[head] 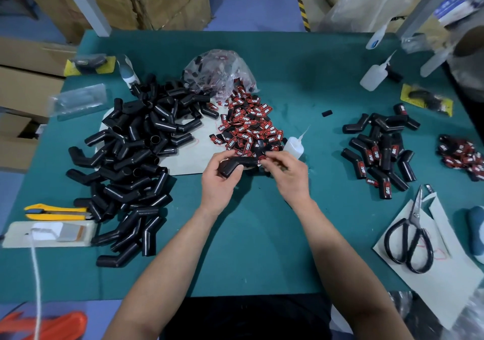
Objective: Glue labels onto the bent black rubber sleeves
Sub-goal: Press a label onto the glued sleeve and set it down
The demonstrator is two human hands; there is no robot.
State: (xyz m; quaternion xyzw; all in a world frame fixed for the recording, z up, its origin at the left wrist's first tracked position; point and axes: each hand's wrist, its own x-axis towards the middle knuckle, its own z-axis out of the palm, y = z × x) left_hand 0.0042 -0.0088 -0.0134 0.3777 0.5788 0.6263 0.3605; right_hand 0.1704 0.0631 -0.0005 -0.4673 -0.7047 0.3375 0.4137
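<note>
Over the middle of the teal-green surface [262, 235], the left hand [222, 174] grips a bent black rubber sleeve [235, 166], its fingers [237, 176] curled under and round the sleeve's near leg. The right hand [288, 173] is just beside it, thumb and forefinger closed in a pinch on a small red-and-black label [262, 157] at the sleeve's right end. Blur hides whether the label touches the rubber. Behind the hands lies a heap of loose red-and-black printed labels [248, 124], spilling from a crumpled clear plastic bag [220, 69]. A white squeeze bottle with a thin nozzle [294, 144] lies tilted at the heap's right edge, near the right hand. To the left is a big pile of plain bent black sleeves [136, 151], partly on a pale sheet [193, 161]. Well apart on the right lies a smaller cluster of sleeves carrying labels [379, 153]. Black-handled scissors [408, 237] rest on white paper at the near right, and a yellow utility knife [56, 212] lies at the near left.
</note>
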